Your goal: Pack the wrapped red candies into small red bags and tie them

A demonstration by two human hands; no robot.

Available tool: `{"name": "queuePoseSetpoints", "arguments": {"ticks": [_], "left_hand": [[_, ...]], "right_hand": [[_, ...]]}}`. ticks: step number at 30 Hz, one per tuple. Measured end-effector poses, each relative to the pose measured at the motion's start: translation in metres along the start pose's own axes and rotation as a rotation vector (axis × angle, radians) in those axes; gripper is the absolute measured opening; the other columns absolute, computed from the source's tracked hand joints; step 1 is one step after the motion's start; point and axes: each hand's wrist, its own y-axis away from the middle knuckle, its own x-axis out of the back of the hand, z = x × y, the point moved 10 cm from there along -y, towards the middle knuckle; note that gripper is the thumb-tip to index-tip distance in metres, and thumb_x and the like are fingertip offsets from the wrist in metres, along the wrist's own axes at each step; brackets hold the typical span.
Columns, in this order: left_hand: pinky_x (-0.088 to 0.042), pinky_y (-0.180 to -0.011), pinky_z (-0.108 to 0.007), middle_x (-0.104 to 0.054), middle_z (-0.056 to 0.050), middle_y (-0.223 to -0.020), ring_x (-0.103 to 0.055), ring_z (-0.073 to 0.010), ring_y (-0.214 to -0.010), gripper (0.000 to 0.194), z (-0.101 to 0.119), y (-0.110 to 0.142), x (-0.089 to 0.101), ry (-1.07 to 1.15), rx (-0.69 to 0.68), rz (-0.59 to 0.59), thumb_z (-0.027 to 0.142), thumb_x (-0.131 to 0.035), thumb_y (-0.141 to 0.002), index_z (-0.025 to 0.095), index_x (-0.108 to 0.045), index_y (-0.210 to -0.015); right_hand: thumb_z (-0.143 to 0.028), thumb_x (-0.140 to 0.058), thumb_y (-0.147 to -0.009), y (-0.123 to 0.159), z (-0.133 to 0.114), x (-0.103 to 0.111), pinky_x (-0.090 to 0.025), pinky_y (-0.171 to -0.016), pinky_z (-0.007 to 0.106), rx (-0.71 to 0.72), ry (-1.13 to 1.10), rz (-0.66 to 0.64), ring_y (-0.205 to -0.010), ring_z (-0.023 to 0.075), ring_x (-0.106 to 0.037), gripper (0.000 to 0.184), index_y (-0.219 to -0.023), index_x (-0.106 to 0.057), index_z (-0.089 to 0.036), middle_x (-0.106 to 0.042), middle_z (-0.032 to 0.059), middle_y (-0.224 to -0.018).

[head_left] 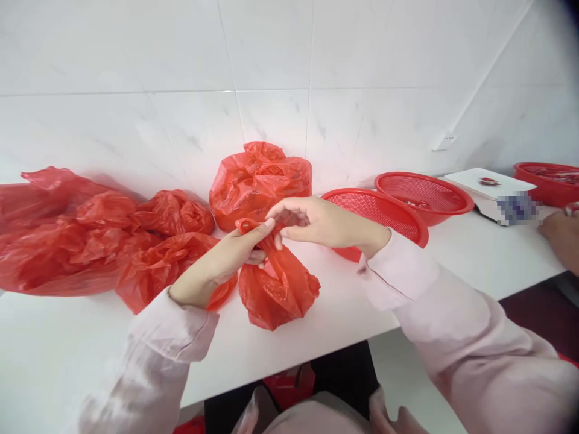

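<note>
My left hand (235, 250) pinches the gathered neck of a red plastic bag (278, 292), thumb on top and fingertips below. The filled bag rests on the white table, its top twisted to a narrow tail; its contents are hidden. My right hand (323, 223) is beside the neck, fingers curved and apart, with a gap between thumb and forefinger. Its fingertips come close to my left thumb; whether they touch the plastic I cannot tell. Just behind both hands stands a bigger full red bag (260, 181).
Several red plastic bags (99, 241) are heaped on the left. To the right are a red mesh basket (407, 220), a second basket (456, 202), a white scale (470, 181) with a small item on it, and a filled red basket (538, 190). Another person's hand (561, 235) is at the far right.
</note>
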Motion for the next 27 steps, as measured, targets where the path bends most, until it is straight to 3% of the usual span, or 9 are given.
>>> {"name": "queuePoseSetpoints", "arguments": {"ticks": [3,7,9,12,16,18,20,23,27], "left_hand": [[-0.037,-0.048,-0.02,-0.021,0.011,-0.046,-0.02,-0.005,-0.039,0.042,-0.001,-0.007,-0.007,0.085,-0.012,-0.078,0.054,-0.048,-0.092,0.017,-0.057,-0.073],[-0.042,-0.054,-0.021,-0.057,0.001,-0.056,-0.044,-0.0087,-0.048,0.033,0.003,-0.015,0.001,0.14,-0.125,-0.054,0.048,-0.051,-0.092,0.017,-0.062,-0.087],[-0.047,-0.063,-0.024,-0.065,-0.003,-0.07,-0.054,-0.0112,-0.06,0.031,0.007,-0.013,0.004,0.11,-0.178,-0.065,0.044,-0.056,-0.09,0.015,-0.066,-0.087],[-0.049,-0.075,-0.027,-0.069,-0.004,-0.082,-0.06,-0.0142,-0.075,0.022,0.013,-0.005,-0.002,-0.077,-0.23,-0.143,0.035,-0.063,-0.086,0.016,-0.072,-0.082],[-0.048,-0.089,-0.033,-0.073,-0.003,-0.093,-0.065,-0.0188,-0.092,0.012,0.018,0.004,-0.014,-0.347,-0.294,-0.175,0.024,-0.066,-0.082,0.021,-0.074,-0.089],[-0.049,-0.087,-0.033,-0.072,-0.003,-0.093,-0.065,-0.0189,-0.091,0.011,0.02,0.005,-0.019,-0.427,-0.344,-0.164,0.019,-0.063,-0.081,0.02,-0.073,-0.087],[-0.05,-0.077,-0.03,-0.069,-0.001,-0.087,-0.064,-0.0163,-0.082,0.014,0.02,0.005,-0.017,-0.477,-0.392,-0.078,0.012,-0.056,-0.081,0.019,-0.068,-0.083],[-0.046,-0.065,-0.025,-0.063,0.001,-0.079,-0.059,-0.0128,-0.07,0.022,0.026,0.009,-0.004,-0.597,-0.525,0.173,0.003,-0.048,-0.076,0.019,-0.06,-0.084],[-0.047,-0.068,-0.026,-0.06,-0.005,-0.101,-0.06,-0.0166,-0.09,0.033,0.036,0.028,-0.006,-0.772,-0.776,0.38,0.0,-0.046,-0.073,0.018,-0.06,-0.096]], "right_hand": [[-0.015,-0.053,-0.084,0.0,0.02,0.004,-0.05,-0.077,0.03,-0.008,-0.043,0.096,-0.082,0.0125,-0.063,0.011,-0.094,-0.059,-0.016,-0.067,0.0012,-0.085],[-0.018,-0.057,-0.081,0.011,0.017,0.017,-0.046,-0.065,0.025,-0.035,0.105,0.299,-0.07,0.0101,-0.055,0.001,-0.081,-0.058,-0.017,-0.061,-0.0017,-0.077],[-0.018,-0.058,-0.082,0.019,0.008,0.01,-0.045,-0.064,0.024,-0.028,0.086,0.235,-0.071,0.0101,-0.056,0.002,-0.082,-0.06,-0.018,-0.061,-0.0017,-0.077],[-0.023,-0.06,-0.084,0.026,0.005,-0.001,-0.048,-0.072,0.026,0.006,0.004,0.144,-0.081,0.0122,-0.06,0.005,-0.084,-0.063,-0.018,-0.065,0.0004,-0.086],[-0.029,-0.048,-0.095,0.019,0.038,0.001,-0.048,-0.089,0.032,0.033,-0.14,0.339,-0.099,0.0145,-0.061,0.02,-0.107,-0.062,-0.021,-0.065,0.0036,-0.107],[-0.028,-0.042,-0.098,0.011,0.06,-0.011,-0.047,-0.093,0.033,-0.004,-0.188,0.34,-0.102,0.0144,-0.06,0.025,-0.115,-0.058,-0.021,-0.064,0.004,-0.11],[-0.028,-0.039,-0.099,0.007,0.074,-0.023,-0.046,-0.095,0.033,-0.025,-0.22,0.334,-0.101,0.0142,-0.06,0.026,-0.114,-0.058,-0.021,-0.064,0.0038,-0.108],[-0.027,-0.042,-0.098,0.009,0.082,-0.031,-0.043,-0.1,0.034,-0.031,-0.339,0.353,-0.11,0.0149,-0.057,0.024,-0.115,-0.058,-0.022,-0.062,0.0036,-0.117],[-0.031,-0.05,-0.094,0.011,0.084,-0.046,-0.042,-0.102,0.036,-0.057,-0.516,0.23,-0.113,0.0171,-0.057,0.025,-0.116,-0.06,-0.024,-0.062,0.0036,-0.118]]}}
